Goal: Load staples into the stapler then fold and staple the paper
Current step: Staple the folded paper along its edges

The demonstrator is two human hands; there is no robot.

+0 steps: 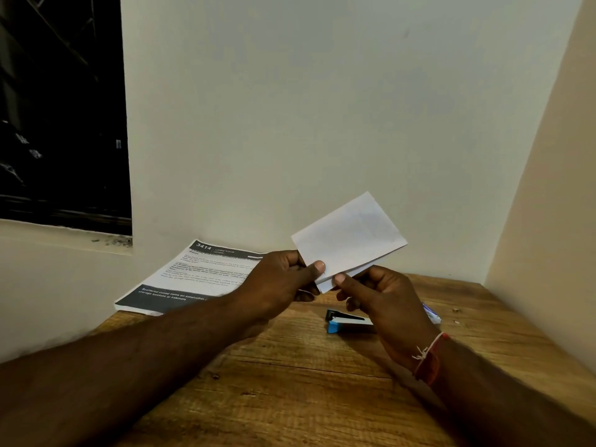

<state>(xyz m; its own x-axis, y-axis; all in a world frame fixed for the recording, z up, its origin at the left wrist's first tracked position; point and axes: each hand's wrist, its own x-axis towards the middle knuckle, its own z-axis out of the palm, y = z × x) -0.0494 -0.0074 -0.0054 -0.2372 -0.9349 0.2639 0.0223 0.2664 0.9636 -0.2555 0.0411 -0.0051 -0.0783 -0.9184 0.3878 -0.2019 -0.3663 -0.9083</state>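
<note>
Left hand (280,279) and right hand (383,298) both pinch the folded paper (350,237) at its near corner, held up off the table (290,366) with the stapler (346,321) lying underneath. Layers look a bit offset, so loosening either pinch could let the fold slide and staple crooked. Small box (432,312) behind the right hand, can't see what's inside.

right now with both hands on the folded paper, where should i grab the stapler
Probably across its long body, coming down from above. The stapler lies flat on the table, blue end pointing left, its other end hidden behind the right hand, which is nearest. The left hand could hold the folded paper alone.
</note>
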